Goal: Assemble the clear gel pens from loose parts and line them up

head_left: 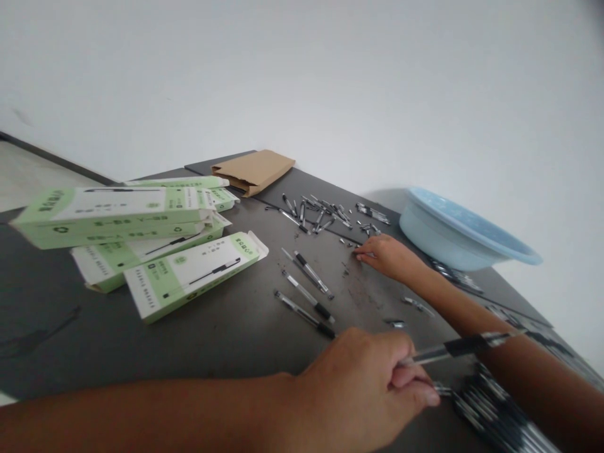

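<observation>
In the near foreground my left hand (361,384) is closed round a clear pen (465,346) with a black grip. The pen points to the right and passes in front of my right forearm. Farther off, my right hand (384,255) is down at the tabletop with its fingertips pinched together beside small metallic pen parts (349,242). Whatever is between those fingertips is too small to make out. Several loose pens (306,308) with black grips lie left of my hands. A bundle of pens (495,409) lies at the lower right, partly behind my right forearm.
Green and white pen boxes (193,274) are stacked on the dark table (212,358) at the left. A brown cardboard box (257,170) lies near the wall. More pen pieces (321,211) are scattered at the back. A light blue basin (453,233) stands at the right.
</observation>
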`<move>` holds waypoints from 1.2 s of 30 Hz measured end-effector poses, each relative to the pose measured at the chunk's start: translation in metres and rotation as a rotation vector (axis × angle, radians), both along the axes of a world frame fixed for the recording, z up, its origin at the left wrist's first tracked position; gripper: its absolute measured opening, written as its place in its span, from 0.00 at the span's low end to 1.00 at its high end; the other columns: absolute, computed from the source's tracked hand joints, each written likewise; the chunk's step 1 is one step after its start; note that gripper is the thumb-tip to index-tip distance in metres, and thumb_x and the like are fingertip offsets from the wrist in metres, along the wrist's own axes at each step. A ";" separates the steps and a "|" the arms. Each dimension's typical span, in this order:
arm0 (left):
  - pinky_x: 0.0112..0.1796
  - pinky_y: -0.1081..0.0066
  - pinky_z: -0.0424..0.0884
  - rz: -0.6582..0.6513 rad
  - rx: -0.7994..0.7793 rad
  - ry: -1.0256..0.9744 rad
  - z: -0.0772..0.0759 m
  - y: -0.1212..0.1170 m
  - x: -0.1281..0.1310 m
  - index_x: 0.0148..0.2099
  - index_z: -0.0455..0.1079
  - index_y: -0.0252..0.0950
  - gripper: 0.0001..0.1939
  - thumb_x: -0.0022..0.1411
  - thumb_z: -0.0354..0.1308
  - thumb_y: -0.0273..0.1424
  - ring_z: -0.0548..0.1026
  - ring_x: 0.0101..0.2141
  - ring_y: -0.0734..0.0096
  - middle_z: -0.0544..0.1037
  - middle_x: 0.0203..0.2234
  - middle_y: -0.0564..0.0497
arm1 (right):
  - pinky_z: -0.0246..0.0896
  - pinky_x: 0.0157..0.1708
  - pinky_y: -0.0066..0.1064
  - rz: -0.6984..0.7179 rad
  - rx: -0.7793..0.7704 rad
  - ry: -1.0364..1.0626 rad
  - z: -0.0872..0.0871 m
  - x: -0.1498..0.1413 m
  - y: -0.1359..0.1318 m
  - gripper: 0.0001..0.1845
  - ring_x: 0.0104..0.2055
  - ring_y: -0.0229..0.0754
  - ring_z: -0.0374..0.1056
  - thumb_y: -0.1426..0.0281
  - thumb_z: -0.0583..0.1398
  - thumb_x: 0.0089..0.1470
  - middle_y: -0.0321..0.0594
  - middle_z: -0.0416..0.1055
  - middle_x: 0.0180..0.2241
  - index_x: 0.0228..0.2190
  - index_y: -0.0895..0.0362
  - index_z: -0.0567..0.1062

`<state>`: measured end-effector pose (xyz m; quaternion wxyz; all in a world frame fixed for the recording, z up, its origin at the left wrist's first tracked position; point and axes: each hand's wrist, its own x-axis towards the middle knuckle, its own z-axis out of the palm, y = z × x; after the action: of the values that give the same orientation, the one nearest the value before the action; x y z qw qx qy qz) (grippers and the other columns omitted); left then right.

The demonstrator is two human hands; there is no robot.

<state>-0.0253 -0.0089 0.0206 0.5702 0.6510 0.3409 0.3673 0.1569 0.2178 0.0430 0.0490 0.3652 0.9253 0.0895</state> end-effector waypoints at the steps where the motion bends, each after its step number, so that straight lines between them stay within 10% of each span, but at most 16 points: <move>1: 0.25 0.74 0.59 -0.004 0.001 0.000 0.000 0.000 0.000 0.29 0.59 0.39 0.18 0.63 0.64 0.38 0.80 0.31 0.68 0.83 0.32 0.52 | 0.68 0.55 0.41 0.005 0.001 -0.011 0.000 0.000 -0.001 0.16 0.49 0.53 0.78 0.68 0.59 0.68 0.49 0.84 0.45 0.50 0.55 0.85; 29: 0.26 0.74 0.61 -0.005 0.013 0.040 0.006 0.000 -0.004 0.31 0.66 0.38 0.13 0.65 0.64 0.36 0.79 0.30 0.69 0.83 0.31 0.53 | 0.71 0.50 0.42 0.046 -0.075 0.133 0.003 -0.004 -0.012 0.15 0.45 0.53 0.79 0.72 0.61 0.63 0.44 0.85 0.44 0.45 0.53 0.86; 36: 0.32 0.72 0.65 0.037 -0.021 0.010 0.011 0.003 -0.003 0.28 0.58 0.39 0.19 0.66 0.64 0.35 0.81 0.35 0.66 0.85 0.33 0.52 | 0.68 0.56 0.40 0.001 -0.074 0.422 0.035 0.016 -0.069 0.22 0.53 0.49 0.74 0.68 0.53 0.71 0.50 0.78 0.51 0.59 0.55 0.77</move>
<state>-0.0280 -0.0059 0.0317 0.5684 0.6404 0.3596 0.3707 0.1726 0.1490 0.0784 -0.1327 0.3731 0.9180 -0.0231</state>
